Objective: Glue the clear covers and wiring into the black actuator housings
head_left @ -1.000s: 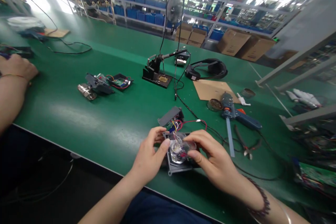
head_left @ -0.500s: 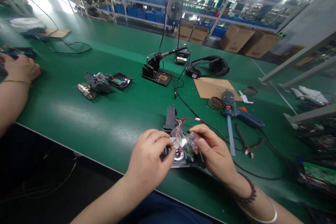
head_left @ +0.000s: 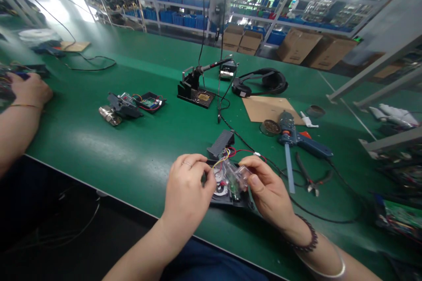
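Observation:
In front of me on the bench lies an opened black device housing, with a round metal part and wires inside. My left hand has its fingers curled at the housing's left edge; the fingertips are partly hidden. Between thumb and fingers, my right hand pinches a clear plastic cover tilted over the open housing. Behind the hands, a dark ribbed case part hangs on by red and yellow wires.
Beyond stands a soldering iron in its stand. To the right are a glue gun, cutters, a round tin and a headset. Another opened device lies left, near a co-worker's hand.
The ribbed case part has tilted to the right, and the housing has shifted slightly left. My left hand has moved a little with it; the right hand still pinches the clear cover.

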A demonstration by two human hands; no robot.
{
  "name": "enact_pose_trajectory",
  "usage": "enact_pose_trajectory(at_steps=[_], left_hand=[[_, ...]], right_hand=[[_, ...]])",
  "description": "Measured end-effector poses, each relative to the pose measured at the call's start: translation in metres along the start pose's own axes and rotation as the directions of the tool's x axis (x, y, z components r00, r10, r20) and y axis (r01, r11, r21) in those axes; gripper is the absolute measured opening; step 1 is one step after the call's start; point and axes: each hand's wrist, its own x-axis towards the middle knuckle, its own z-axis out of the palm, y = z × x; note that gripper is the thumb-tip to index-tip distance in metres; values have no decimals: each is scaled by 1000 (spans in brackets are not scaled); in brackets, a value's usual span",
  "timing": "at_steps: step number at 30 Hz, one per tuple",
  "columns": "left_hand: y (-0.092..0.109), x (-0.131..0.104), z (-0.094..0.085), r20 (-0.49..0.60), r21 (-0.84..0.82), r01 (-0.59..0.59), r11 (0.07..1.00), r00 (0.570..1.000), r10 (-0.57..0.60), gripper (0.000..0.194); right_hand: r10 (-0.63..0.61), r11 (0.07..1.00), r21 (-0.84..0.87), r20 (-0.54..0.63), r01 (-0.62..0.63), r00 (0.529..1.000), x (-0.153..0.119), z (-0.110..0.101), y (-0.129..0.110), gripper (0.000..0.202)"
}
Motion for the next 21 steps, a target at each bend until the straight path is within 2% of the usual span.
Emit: enact_pose_trajectory(at_steps=[2,5,9,12,16,21], left_hand=[[-6,2,1,58,-93,113,989,993,-107,13],[-14,4,3,174,-267,286,920,954,-246,8],[-16,-2,9,302,-487,430,761,900,-315,8],[-11,-11,14,304,-593,486,642,874,-380,10],[-8,-19,14,286,-710,503,493,846,-450,37],[-14,-19,8,359,-727,522,447,843,-401,30]], right_hand=[[-29,999,-37,7,29,1000,1,0,-2,22],[-97,982,-157,36,101,995,1,0,-7,22],[-153,935,-303,117,182,981,0,2,-13,20],[-167,907,-361,168,218,972,-1,4,-17,19],[-180,882,-395,226,259,957,-3,6,-22,20],[-199,856,-420,271,302,942,-4,10,-25,21]])
